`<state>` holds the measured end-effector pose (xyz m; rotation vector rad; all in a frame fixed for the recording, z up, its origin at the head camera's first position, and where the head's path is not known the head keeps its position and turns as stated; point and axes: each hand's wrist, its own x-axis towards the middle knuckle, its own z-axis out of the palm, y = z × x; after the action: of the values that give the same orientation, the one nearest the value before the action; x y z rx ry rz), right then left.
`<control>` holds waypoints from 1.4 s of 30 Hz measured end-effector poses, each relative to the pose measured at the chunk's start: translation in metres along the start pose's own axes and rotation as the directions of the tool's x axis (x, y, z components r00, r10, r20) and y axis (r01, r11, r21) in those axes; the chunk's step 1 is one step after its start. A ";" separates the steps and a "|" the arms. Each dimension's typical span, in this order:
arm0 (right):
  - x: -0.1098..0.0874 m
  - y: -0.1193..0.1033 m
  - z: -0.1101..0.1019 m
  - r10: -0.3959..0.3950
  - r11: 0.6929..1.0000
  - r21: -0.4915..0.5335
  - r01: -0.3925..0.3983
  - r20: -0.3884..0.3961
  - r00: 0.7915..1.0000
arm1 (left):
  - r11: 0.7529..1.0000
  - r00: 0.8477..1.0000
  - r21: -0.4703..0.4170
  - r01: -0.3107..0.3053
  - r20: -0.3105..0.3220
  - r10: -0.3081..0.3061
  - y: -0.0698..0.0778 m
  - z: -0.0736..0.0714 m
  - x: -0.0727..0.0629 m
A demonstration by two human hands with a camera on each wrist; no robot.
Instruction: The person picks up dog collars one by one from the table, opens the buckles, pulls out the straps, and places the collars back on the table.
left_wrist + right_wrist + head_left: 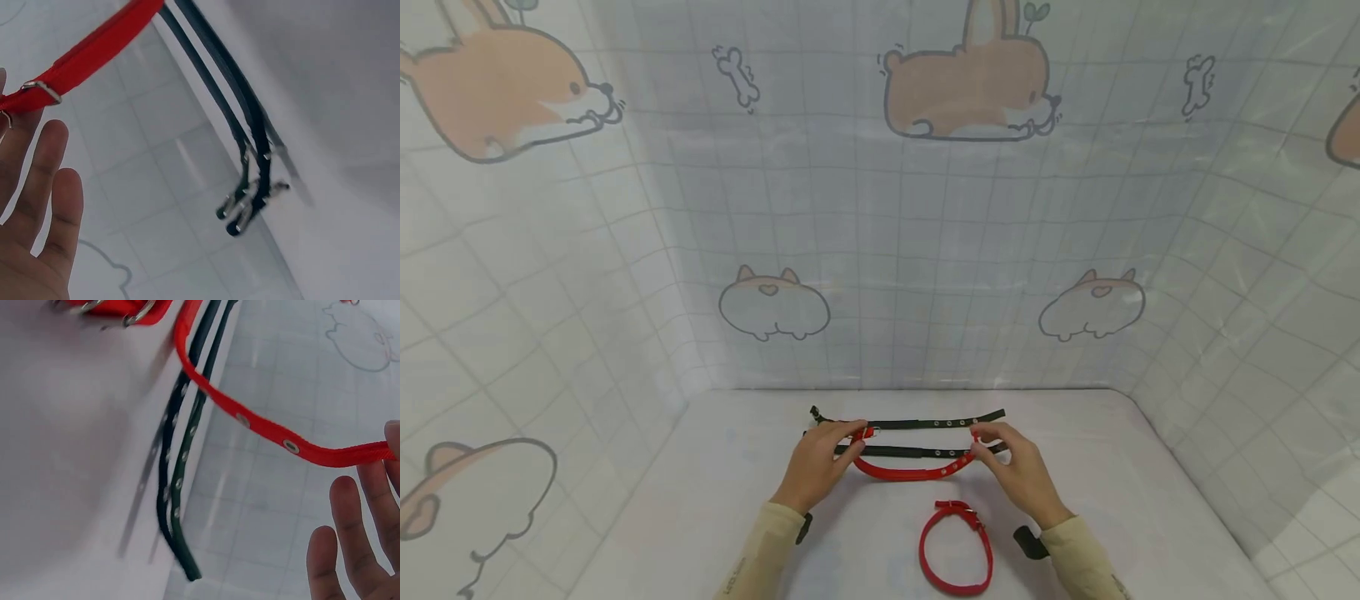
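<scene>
My left hand (815, 467) and right hand (1022, 473) hold a red collar (901, 475) stretched between them, sagging in the middle. The left fingers pinch its metal buckle end (45, 91); the right thumb and fingertips pinch the holed tail, where metal eyelets (291, 446) show. Behind it two dark green collars lie side by side, a farther one (902, 424) and a nearer one (895, 452), buckles to the left and eyelets to the right. A second red collar (922, 546), buckled into a loop, lies on the white table in front, between the forearms.
The white tabletop (715, 467) ends at a back wall (925, 333) covered in gridded sheeting with cartoon dogs. Similar sheeting rises at both sides. A dark band (1030, 543) sits at the right wrist, another at the left.
</scene>
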<state>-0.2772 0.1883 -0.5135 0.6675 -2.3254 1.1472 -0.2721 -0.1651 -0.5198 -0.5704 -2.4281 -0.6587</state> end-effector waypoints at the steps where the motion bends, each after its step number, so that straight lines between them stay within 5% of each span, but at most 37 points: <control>1: -0.001 0.002 -0.001 0.008 1.000 -0.007 -0.009 -0.002 1.000 | 1.000 1.000 0.001 0.000 0.000 0.000 -0.002 -0.001 -0.002; 9: -0.010 0.019 -0.012 0.065 0.992 -0.111 -0.065 -0.010 0.998 | 0.998 1.000 0.060 0.008 -0.026 -0.006 -0.021 -0.010 -0.014; 14: -0.016 0.032 -0.023 0.116 0.971 -0.212 -0.109 0.020 0.993 | 0.994 0.998 0.095 0.061 -0.008 -0.061 -0.036 -0.013 -0.024; 21: -0.025 0.047 -0.033 0.299 0.914 -0.326 -0.242 0.136 0.945 | 0.979 0.984 0.127 0.159 0.062 -0.168 -0.055 -0.016 -0.038; 28: -0.032 0.059 -0.031 0.386 0.872 -0.388 -0.299 0.169 0.907 | 0.961 0.965 0.198 0.195 0.139 -0.225 -0.067 -0.012 -0.047; 36: -0.029 0.046 -0.026 0.275 0.892 -0.391 -0.229 0.065 0.959 | 0.965 0.975 0.191 0.180 0.095 -0.200 -0.062 -0.016 -0.047; 42: -0.024 0.021 -0.018 0.229 0.925 -0.329 -0.187 0.092 0.969 | 0.971 0.992 0.204 0.123 -0.044 -0.117 -0.052 -0.022 -0.044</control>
<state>-0.2677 0.2191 -0.5305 0.3921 -2.6646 0.7998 -0.2569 -0.2295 -0.5472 -0.3289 -2.4768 -0.4519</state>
